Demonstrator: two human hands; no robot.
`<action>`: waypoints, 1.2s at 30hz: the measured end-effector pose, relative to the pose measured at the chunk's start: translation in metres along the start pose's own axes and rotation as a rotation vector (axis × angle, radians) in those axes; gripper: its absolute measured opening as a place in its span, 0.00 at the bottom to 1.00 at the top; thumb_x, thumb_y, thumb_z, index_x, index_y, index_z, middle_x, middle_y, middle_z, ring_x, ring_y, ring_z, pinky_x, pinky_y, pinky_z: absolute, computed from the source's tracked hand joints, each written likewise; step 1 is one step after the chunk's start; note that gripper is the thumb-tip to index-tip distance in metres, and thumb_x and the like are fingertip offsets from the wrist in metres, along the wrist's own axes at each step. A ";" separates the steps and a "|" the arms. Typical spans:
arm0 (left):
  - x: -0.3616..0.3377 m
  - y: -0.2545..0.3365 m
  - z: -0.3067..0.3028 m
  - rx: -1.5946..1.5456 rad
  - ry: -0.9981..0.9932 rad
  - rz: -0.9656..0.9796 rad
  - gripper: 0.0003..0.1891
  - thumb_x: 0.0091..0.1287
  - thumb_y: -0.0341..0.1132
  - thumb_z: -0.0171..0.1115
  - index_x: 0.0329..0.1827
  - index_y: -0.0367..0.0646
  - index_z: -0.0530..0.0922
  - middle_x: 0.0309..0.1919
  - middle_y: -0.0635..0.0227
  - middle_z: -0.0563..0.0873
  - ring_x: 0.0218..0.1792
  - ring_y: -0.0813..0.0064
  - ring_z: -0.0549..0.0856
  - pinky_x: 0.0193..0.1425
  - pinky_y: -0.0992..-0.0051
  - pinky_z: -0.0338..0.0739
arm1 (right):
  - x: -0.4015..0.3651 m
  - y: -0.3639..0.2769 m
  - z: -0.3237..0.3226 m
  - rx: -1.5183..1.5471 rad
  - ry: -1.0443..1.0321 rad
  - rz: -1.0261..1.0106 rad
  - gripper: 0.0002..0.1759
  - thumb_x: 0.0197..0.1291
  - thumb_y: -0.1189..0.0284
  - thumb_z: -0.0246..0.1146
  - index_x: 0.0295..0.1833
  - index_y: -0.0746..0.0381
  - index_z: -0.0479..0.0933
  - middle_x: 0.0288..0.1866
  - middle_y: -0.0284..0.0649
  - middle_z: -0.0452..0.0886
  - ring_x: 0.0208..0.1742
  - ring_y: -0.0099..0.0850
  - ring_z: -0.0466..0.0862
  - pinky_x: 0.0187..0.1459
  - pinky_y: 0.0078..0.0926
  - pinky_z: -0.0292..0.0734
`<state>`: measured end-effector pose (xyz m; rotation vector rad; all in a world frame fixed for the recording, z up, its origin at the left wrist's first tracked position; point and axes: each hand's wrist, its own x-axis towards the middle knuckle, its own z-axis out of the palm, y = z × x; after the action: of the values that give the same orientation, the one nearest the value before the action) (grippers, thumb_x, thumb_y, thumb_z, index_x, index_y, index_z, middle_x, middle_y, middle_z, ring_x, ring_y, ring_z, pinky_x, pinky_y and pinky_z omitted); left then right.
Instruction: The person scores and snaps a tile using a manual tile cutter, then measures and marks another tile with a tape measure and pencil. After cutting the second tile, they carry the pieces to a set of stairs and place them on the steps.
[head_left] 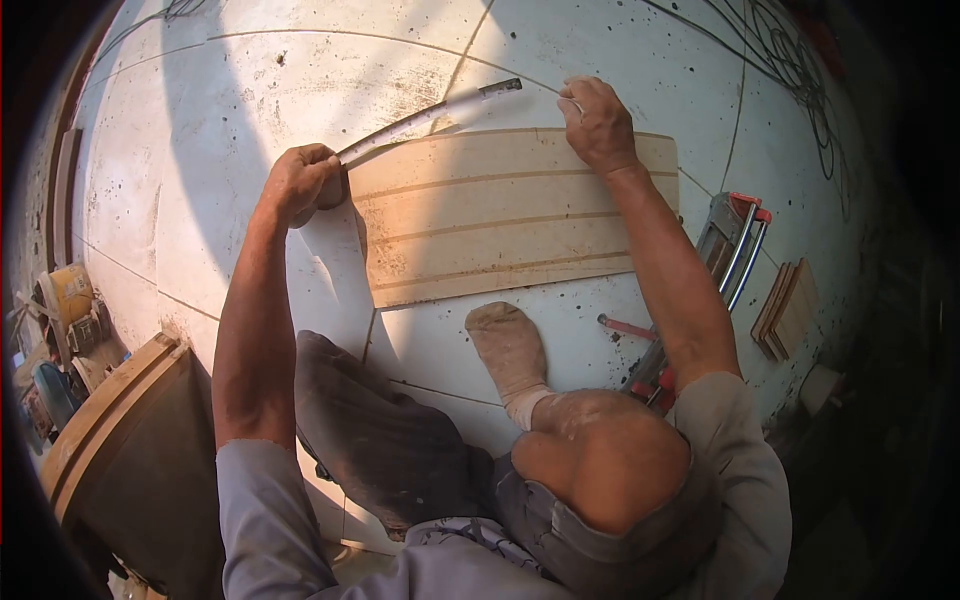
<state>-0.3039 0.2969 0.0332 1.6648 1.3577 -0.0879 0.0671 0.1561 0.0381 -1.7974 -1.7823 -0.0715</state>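
Observation:
My left hand (303,182) is closed round a tape measure (329,188) at the upper left corner of a long tan tile (500,215), whose upper face has parallel grooves. The pulled-out blade (425,120) curves up to the right over the tile's far edge, and its tip hangs free. My right hand (598,120) is above the far edge near the right end, apart from the blade tip. Its fingers are pinched together; whether something small is in them is hidden.
A tile cutter (735,250) with metal rails lies to the right, beside cut tile pieces (785,308). Loose cable (790,60) coils at the upper right. A yellow power tool (70,295) and a wood-edged panel (115,420) stand left. My socked foot (505,345) is near the tile.

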 end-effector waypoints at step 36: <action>-0.075 0.004 0.113 -0.391 0.531 -0.345 0.24 0.61 0.53 0.64 0.30 0.37 0.73 0.20 0.71 0.70 0.20 0.78 0.70 0.21 0.78 0.67 | -0.153 0.015 -0.108 -0.276 -0.158 1.129 0.38 0.58 0.56 0.63 0.63 0.72 0.60 0.55 0.64 0.68 0.59 0.57 0.71 0.59 0.47 0.69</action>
<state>-0.2753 0.1651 0.0170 1.1490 1.9084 0.4228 0.1058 -0.0271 0.0542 -2.8039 -0.6327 0.2922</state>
